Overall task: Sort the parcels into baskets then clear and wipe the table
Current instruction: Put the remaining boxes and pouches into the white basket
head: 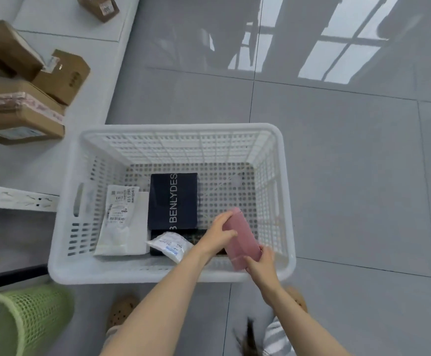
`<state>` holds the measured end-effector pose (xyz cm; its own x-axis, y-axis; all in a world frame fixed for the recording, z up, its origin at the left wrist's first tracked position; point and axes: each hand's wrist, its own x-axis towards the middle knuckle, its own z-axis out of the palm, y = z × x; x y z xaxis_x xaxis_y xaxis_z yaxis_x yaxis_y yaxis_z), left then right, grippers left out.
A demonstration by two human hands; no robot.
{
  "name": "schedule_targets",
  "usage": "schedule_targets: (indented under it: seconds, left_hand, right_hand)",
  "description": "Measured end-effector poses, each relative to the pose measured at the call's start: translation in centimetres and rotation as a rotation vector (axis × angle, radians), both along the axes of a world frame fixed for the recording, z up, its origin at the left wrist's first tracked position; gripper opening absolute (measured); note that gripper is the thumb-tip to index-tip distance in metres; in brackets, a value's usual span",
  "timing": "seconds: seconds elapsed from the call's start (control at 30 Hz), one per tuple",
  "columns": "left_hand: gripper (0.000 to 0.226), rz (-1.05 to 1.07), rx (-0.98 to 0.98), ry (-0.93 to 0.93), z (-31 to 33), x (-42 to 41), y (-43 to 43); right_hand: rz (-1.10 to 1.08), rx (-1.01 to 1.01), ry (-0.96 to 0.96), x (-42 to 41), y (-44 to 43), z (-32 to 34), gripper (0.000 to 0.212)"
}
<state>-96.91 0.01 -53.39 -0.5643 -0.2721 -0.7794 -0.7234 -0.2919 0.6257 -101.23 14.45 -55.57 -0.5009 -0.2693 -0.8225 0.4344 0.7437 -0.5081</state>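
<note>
From the head camera, the left hand (218, 236) and right hand (260, 263) hold a pink parcel (240, 238) tilted over the white basket's (158, 274) near right corner. The fingers of each hand are curled round it. A dark parcel (173, 201) and a white parcel (123, 223) lie inside the basket, left of the pink one.

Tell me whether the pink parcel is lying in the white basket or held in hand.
Held: the left hand and right hand both grip the pink parcel, tilted inside the white basket; whether it touches the bottom, cannot tell.
</note>
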Motion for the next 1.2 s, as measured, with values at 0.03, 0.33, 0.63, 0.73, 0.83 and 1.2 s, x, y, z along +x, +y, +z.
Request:
schedule_targets:
  seconds: [0.03, 0.33, 0.63, 0.73, 0.83, 1.2]
  left_hand:
    - [0.055, -0.012, 0.001, 0.008, -0.9, -0.4, 0.4]
    - [0.066, -0.087, -0.058, 0.021, -10.5, -3.4, 3.3]
    - [0.077, -0.239, -0.151, -0.014, -16.4, -4.7, 5.2]
    - [0.079, -0.253, -0.137, -0.066, -17.9, -4.4, 5.7]
    - [0.063, -0.368, -0.088, -0.144, -19.4, -3.6, 6.5]
    - [0.052, -0.843, -0.013, -0.450, -18.9, -0.6, 7.2]
  right_hand:
    - [0.004, 0.010, 0.015, 0.1, 0.2, -0.6, 0.045]
    - [0.226, 0.158, 0.014, -5.0, 0.6, -10.1, 0.058]
    - [0.092, 0.292, -0.104, -4.4, -0.7, -16.7, 0.072]
    - [0.216, 0.372, -0.130, -4.6, -0.9, -17.6, 0.082]
    - [0.479, 0.427, -0.161, -4.5, -0.1, -19.4, 0.074]
    - [0.919, 0.418, -0.086, -4.0, 0.3, -17.0, 0.050]
